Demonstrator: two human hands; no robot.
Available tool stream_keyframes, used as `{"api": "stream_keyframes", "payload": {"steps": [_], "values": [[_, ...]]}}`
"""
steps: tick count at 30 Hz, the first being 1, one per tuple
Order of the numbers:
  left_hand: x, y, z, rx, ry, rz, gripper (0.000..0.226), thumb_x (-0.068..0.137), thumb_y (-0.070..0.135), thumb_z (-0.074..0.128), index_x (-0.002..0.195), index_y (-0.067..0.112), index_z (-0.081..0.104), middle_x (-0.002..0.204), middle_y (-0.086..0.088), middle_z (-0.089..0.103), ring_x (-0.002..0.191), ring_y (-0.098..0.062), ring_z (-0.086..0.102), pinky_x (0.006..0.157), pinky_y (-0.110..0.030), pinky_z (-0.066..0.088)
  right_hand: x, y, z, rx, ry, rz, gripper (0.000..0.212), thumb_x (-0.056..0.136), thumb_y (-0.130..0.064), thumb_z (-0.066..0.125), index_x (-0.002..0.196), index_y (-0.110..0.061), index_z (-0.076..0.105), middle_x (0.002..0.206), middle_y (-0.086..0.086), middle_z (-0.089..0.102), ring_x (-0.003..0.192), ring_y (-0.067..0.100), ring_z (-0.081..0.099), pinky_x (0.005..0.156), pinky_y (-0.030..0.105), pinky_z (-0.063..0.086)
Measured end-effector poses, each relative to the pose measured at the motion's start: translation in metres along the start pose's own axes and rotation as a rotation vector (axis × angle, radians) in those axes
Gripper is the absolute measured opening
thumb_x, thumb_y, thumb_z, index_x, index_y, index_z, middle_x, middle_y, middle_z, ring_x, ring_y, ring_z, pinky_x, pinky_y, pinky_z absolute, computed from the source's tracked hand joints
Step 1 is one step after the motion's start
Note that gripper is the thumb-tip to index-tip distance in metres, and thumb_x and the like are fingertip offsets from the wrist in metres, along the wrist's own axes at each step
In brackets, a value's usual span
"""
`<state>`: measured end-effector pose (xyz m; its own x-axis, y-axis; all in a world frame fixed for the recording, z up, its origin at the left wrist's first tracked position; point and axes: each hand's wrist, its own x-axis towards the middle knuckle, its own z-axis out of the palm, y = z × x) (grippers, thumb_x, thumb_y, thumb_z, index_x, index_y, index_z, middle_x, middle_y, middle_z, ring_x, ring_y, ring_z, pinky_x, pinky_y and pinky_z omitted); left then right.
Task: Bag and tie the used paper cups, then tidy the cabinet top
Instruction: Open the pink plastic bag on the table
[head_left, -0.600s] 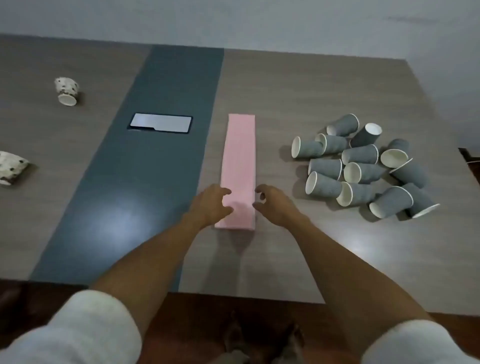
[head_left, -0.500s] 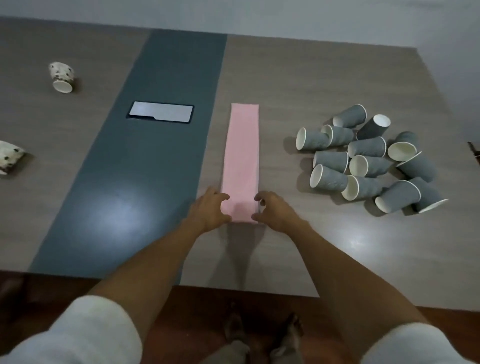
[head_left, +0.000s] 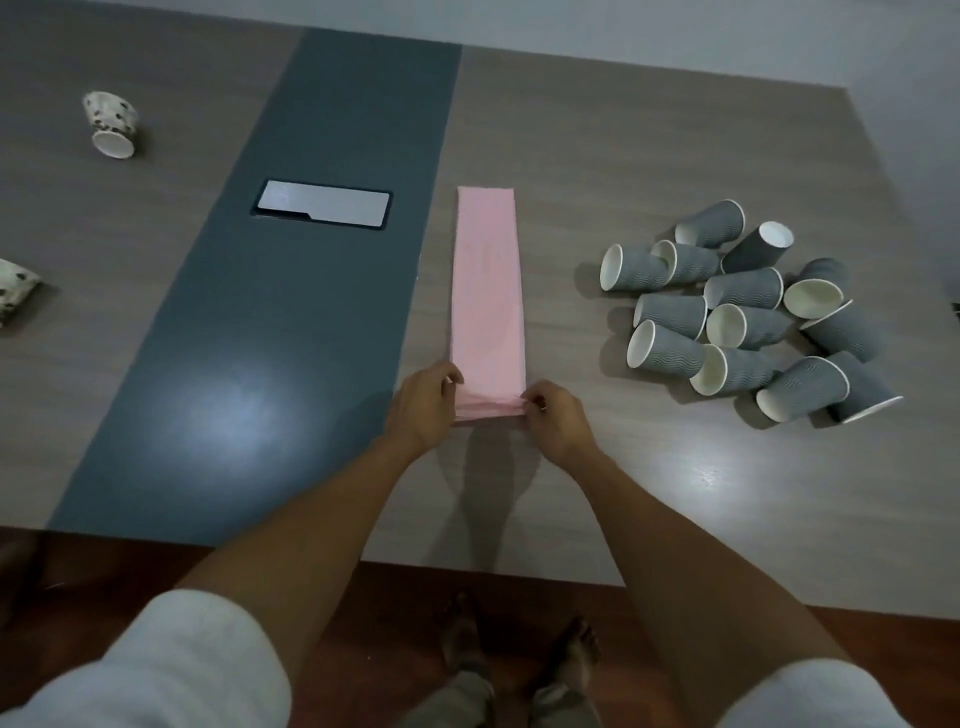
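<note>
Lower centre of frame: both hands now sit at the near end of the folded pink bag (head_left: 487, 291). Left hand (head_left: 423, 410) has its fingers curled over the bag's near left corner; right hand (head_left: 556, 420) pinches the near right corner between thumb and fingertips. Half a second back the hands were only resting at that edge with the plastic flat — now the near end is ruckled and slightly lifted off the cabinet top (head_left: 649, 130), so the layers are being worked apart. Judgement: the bag-opening step has started; no cup is bagged yet

Centre: the rest of the bag lies flat, a long strip running away from the hands toward the middle of the frame

Right of centre: the grey paper cups (head_left: 748, 312) lie on their sides in one loose pile, well apart from the bag, none touched

Left edge and upper left: two spotted cups (head_left: 110, 124) on their sides, far from the pile — these will also need collecting, I judge

Upper centre-left: a flat reflective panel (head_left: 323, 203) sits in the dark blue strip of the surface
</note>
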<state>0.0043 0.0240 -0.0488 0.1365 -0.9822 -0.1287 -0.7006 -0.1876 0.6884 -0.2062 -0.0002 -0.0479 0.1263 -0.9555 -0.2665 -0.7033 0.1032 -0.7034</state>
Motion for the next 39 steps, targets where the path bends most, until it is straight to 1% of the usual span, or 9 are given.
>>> {"api": "stream_keyframes", "payload": {"steps": [7, 12, 17, 20, 22, 26, 33, 37, 39], "values": [[0.016, 0.065, -0.026, -0.424, 0.278, -0.219, 0.036, 0.086, 0.031, 0.066, 0.108, 0.021, 0.039, 0.092, -0.001, 0.053, 0.078, -0.024, 0.057, 0.064, -0.033, 0.048, 0.007, -0.048, -0.043, 0.56, 0.104, 0.082, 0.006, 0.091, 0.004, 0.069, 0.089, -0.002, 0.067, 0.068, 0.009, 0.06, 0.06, 0.017, 0.053, 0.059, 0.025, 0.047], [0.029, 0.104, -0.05, -0.96, -0.115, -0.472, 0.086, 0.064, 0.086, 0.068, 0.108, 0.012, 0.067, 0.093, -0.006, 0.077, 0.079, -0.02, 0.07, 0.067, -0.033, 0.052, 0.013, -0.079, -0.073, 0.771, 0.057, 0.102, 0.012, 0.097, -0.01, 0.067, 0.086, -0.008, 0.07, 0.073, 0.007, 0.068, 0.069, 0.02, 0.063, 0.065, 0.029, 0.058], [0.041, 0.122, -0.048, -0.822, -0.144, -0.246, 0.024, 0.082, 0.031, 0.083, 0.095, 0.012, 0.074, 0.094, -0.003, 0.076, 0.09, -0.026, 0.067, 0.071, -0.033, 0.052, 0.017, -0.093, -0.089, 0.929, 0.037, 0.069, 0.005, 0.094, 0.0, 0.068, 0.094, -0.006, 0.069, 0.078, 0.006, 0.068, 0.072, 0.017, 0.064, 0.071, 0.031, 0.059], [0.046, 0.13, -0.049, -0.957, -0.017, -0.347, 0.019, 0.086, 0.009, 0.073, 0.104, 0.006, 0.073, 0.109, -0.015, 0.075, 0.102, -0.04, 0.07, 0.088, -0.055, 0.059, 0.016, -0.093, -0.096, 0.955, 0.077, 0.112, 0.016, 0.097, -0.003, 0.064, 0.082, -0.009, 0.061, 0.077, 0.005, 0.065, 0.071, 0.018, 0.062, 0.065, 0.033, 0.06], [0.048, 0.129, -0.053, -1.056, 0.034, -0.407, 0.019, 0.089, 0.01, 0.069, 0.107, 0.006, 0.071, 0.11, -0.015, 0.074, 0.099, -0.039, 0.071, 0.086, -0.061, 0.058, 0.017, -0.087, -0.103, 0.919, 0.188, 0.167, 0.014, 0.097, -0.004, 0.061, 0.083, -0.007, 0.057, 0.082, 0.011, 0.06, 0.075, 0.022, 0.057, 0.07, 0.04, 0.057], [0.054, 0.113, -0.06, -0.94, 0.22, -0.467, 0.019, 0.096, 0.017, 0.063, 0.105, 0.002, 0.068, 0.084, -0.006, 0.068, 0.065, -0.021, 0.062, 0.06, -0.032, 0.055, 0.02, -0.07, -0.118, 0.857, 0.446, 0.286, 0.02, 0.09, 0.008, 0.05, 0.097, -0.002, 0.067, 0.086, 0.015, 0.062, 0.075, 0.023, 0.057, 0.064, 0.032, 0.049], [0.036, 0.097, -0.067, -0.668, 0.073, -0.237, 0.053, 0.073, 0.028, 0.091, 0.114, 0.007, 0.064, 0.105, -0.003, 0.071, 0.089, -0.024, 0.071, 0.077, -0.041, 0.061, 0.017, -0.052, -0.125, 0.75, 0.386, 0.238, 0.026, 0.077, -0.019, 0.065, 0.099, -0.004, 0.067, 0.091, 0.008, 0.067, 0.079, 0.024, 0.062, 0.069, 0.034, 0.053], [0.04, 0.085, -0.069, -0.38, 0.167, -0.338, 0.022, 0.09, 0.011, 0.063, 0.104, -0.006, 0.068, 0.093, -0.013, 0.066, 0.083, -0.031, 0.061, 0.071, -0.037, 0.051, 0.014, -0.039, -0.119, 0.401, 0.466, 0.277, 0.023, 0.085, -0.018, 0.065, 0.104, -0.005, 0.065, 0.097, 0.011, 0.069, 0.09, 0.031, 0.065, 0.08, 0.036, 0.052], [0.041, 0.08, -0.074, -0.57, 0.163, -0.508, 0.028, 0.095, 0.012, 0.054, 0.112, -0.006, 0.067, 0.101, -0.017, 0.065, 0.089, -0.033, 0.063, 0.081, -0.045, 0.055, 0.015, -0.027, -0.119, 0.362, 0.638, 0.393, 0.029, 0.097, -0.02, 0.049, 0.109, 0.0, 0.067, 0.108, 0.022, 0.07, 0.103, 0.04, 0.064, 0.088, 0.041, 0.05]]}}
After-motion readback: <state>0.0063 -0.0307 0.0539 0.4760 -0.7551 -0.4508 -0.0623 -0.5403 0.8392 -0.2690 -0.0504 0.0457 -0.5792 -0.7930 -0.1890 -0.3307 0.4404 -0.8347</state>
